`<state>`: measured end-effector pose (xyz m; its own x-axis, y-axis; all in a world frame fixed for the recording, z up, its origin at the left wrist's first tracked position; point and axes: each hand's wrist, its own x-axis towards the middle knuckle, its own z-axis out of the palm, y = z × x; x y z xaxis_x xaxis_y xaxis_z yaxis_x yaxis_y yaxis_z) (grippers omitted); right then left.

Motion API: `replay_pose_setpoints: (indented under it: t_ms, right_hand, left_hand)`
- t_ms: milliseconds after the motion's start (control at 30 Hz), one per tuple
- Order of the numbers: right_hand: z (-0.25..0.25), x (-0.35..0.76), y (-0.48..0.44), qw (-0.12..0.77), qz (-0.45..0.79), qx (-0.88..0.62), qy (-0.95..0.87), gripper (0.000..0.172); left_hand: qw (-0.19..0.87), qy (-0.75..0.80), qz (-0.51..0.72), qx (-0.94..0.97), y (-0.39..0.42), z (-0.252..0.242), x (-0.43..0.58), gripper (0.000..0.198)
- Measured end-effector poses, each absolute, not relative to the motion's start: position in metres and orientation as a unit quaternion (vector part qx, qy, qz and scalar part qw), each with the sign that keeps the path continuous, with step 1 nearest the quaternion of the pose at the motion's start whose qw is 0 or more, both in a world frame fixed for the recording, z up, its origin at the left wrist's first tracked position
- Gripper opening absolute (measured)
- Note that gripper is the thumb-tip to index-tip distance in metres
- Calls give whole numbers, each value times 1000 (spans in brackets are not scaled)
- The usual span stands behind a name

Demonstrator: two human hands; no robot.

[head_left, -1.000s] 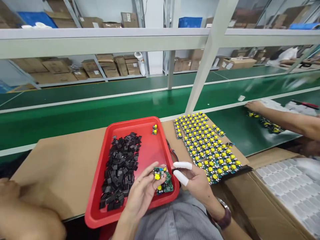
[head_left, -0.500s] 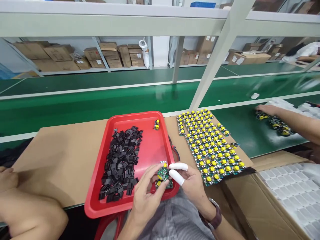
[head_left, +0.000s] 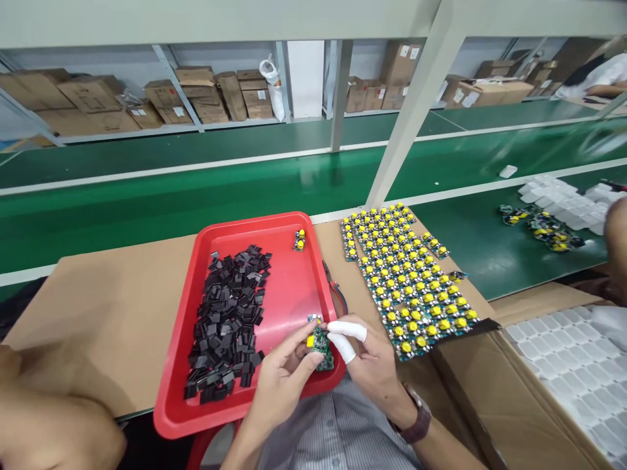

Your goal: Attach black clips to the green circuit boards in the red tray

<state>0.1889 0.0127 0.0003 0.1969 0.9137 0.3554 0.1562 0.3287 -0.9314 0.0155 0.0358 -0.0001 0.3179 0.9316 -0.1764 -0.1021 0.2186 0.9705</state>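
My left hand [head_left: 287, 369] pinches a small green circuit board [head_left: 320, 341] with a yellow part on it, held over the near right corner of the red tray [head_left: 164, 385]. At the board's upper right edge, my right hand [head_left: 369, 352] brings two fingertips in white finger cots together. Whatever lies between those tips is too small to make out. More board pieces lie in the tray under and behind my hands, partly hidden. Many small black pieces [head_left: 230, 313] are heaped in the tray's left half. Another board with yellow parts [head_left: 299, 240] lies near its far right corner.
Rows of boards with yellow parts [head_left: 406, 274] cover the cardboard right of the tray. A carton of white plastic cases [head_left: 563, 365] stands at lower right. Loose boards [head_left: 553, 232] and white cases lie on the green bench. A slanted post [head_left: 411, 104] rises ahead. Other people's arms show at both sides.
The board in my left hand has turned, its yellow part now facing left. At the right, the other person's hand has drawn back from the loose boards. The view has shifted slightly.
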Motion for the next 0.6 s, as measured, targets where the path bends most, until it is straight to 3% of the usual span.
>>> replay_pose_setpoints:
  t_ms: [200,333,433,600]
  right_hand:
    - [-2,190,12,588,306,-481,-574,34]
    - [-9,187,12,602,435,-507,-437,16]
    - [-11,184,14,597,523,-497,-351,11]
    - [-9,181,14,606,508,-504,-347,13]
  left_hand:
    - [668,429,390,466,38,0,14,42]
    - [648,421,435,462,38,1,16,36]
    - [652,405,454,452,35,1,20,33]
    - [654,423,445,443,33,-1,24,15]
